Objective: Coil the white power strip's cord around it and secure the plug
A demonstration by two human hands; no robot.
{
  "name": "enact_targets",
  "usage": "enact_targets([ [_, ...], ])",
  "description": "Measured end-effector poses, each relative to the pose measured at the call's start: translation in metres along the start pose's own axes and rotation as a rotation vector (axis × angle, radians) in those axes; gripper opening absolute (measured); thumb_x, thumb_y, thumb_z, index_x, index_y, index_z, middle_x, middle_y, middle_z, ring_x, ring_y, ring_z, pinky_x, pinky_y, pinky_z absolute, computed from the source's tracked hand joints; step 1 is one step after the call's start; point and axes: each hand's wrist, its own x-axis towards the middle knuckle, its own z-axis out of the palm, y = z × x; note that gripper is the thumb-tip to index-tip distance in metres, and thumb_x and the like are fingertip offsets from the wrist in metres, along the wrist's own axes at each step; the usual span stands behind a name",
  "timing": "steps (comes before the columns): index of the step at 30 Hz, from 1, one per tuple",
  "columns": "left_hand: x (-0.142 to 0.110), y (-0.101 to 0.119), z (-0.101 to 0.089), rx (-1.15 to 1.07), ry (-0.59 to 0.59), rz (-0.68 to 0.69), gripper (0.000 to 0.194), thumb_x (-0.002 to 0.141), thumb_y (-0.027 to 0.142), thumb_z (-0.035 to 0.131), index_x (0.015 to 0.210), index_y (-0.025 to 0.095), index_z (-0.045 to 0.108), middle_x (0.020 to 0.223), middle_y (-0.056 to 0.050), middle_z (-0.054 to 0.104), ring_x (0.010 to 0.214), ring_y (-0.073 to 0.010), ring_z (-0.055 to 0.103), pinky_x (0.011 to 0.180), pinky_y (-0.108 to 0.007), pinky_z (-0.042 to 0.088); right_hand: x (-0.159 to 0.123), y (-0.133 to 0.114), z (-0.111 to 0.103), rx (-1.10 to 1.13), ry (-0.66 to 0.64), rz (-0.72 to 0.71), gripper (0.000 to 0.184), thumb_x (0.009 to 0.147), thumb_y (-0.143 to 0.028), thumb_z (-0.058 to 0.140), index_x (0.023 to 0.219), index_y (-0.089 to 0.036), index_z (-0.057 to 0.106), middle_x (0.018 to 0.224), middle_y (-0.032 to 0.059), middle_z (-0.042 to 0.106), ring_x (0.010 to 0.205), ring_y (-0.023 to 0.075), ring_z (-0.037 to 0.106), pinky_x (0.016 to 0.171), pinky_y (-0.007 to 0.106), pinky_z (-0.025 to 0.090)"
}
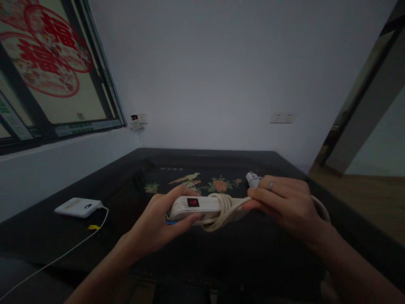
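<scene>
My left hand [158, 221] is closed around the left end of a white power strip [196, 207] with a red switch on top. Its white cord [221, 211] is wound in several loops round the strip's middle. My right hand [281, 202], wearing a ring, grips the cord where it leaves the loops, and the white plug [253, 179] sticks out above its fingers. More cord arcs behind my right wrist. Both hands hold the strip just above a black table [253, 253] painted with a bird and flowers.
A white power bank [79, 207] with a white cable [63, 253] lies on the table's left side. Wall sockets [281, 117] sit on the white back wall, another socket [138, 120] near the window corner. A window with red paper cuttings [47, 55] is at left, a doorway at right.
</scene>
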Motion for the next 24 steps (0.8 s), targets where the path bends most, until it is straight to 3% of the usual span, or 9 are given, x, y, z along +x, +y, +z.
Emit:
enact_targets([
  [7, -0.008, -0.004, -0.004, -0.037, -0.108, -0.024, 0.032, 0.061, 0.019, 0.075, 0.092, 0.026, 0.073, 0.072, -0.003, 0.072, 0.053, -0.0167, 0.061, 0.044, -0.02, 0.043, -0.001, 0.002, 0.014, 0.165, -0.038, 0.109, 0.043, 0.093, -0.047, 0.042, 0.076, -0.017, 0.068, 0.056, 0.0003, 0.057, 0.053, 0.0103, 0.052, 0.052, 0.024, 0.033],
  [13, -0.019, -0.008, -0.007, -0.379, -0.121, -0.118, 0.026, 0.062, 0.026, 0.072, 0.087, 0.023, 0.074, 0.067, -0.006, 0.069, 0.051, -0.0184, 0.059, 0.043, -0.023, 0.043, 0.006, -0.005, 0.024, 0.462, -0.109, 0.174, 0.053, 0.093, -0.051, 0.038, 0.059, -0.017, 0.06, 0.053, -0.001, 0.055, 0.052, 0.0082, 0.051, 0.051, 0.021, 0.032],
  [21, -0.03, -0.024, 0.016, -0.74, 0.098, -0.243, 0.034, 0.061, 0.047, 0.073, 0.081, 0.019, 0.07, 0.06, -0.006, 0.062, 0.044, -0.0147, 0.052, 0.037, -0.021, 0.037, 0.02, -0.02, 0.038, 0.911, -0.264, 0.491, 0.056, 0.09, -0.057, 0.039, 0.054, -0.017, 0.053, 0.049, -0.004, 0.046, 0.047, 0.0075, 0.042, 0.048, 0.02, 0.031],
  [24, -0.028, -0.025, 0.025, -0.855, 0.173, -0.272, 0.037, 0.06, 0.05, 0.073, 0.078, 0.019, 0.069, 0.058, -0.005, 0.06, 0.042, -0.0133, 0.05, 0.036, -0.021, 0.036, 0.019, -0.027, 0.051, 0.919, -0.295, 0.539, 0.054, 0.093, -0.051, 0.036, 0.054, -0.017, 0.053, 0.05, -0.0035, 0.047, 0.046, 0.0078, 0.044, 0.046, 0.02, 0.035],
])
